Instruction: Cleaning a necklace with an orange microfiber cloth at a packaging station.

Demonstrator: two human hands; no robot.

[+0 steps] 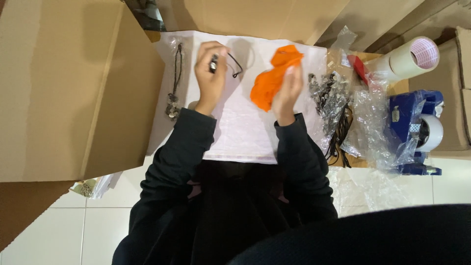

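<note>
My left hand (209, 73) is closed around a small dark metal pendant with a thin black cord (235, 64) looping out to the right of my fingers. My right hand (287, 91) grips a crumpled orange cloth pouch (274, 73) from its right side. Both hands hover over a white sheet (240, 127) spread in front of me. A bagged dark necklace (175, 81) lies on the sheet to the left of my left hand.
A large cardboard box flap (73, 88) stands at the left. At the right lie a pile of metal trinkets with black cords (331, 98), clear plastic bags (378, 122), a blue tape dispenser (417, 132) and rolls of tape (412, 56). White floor tiles lie below.
</note>
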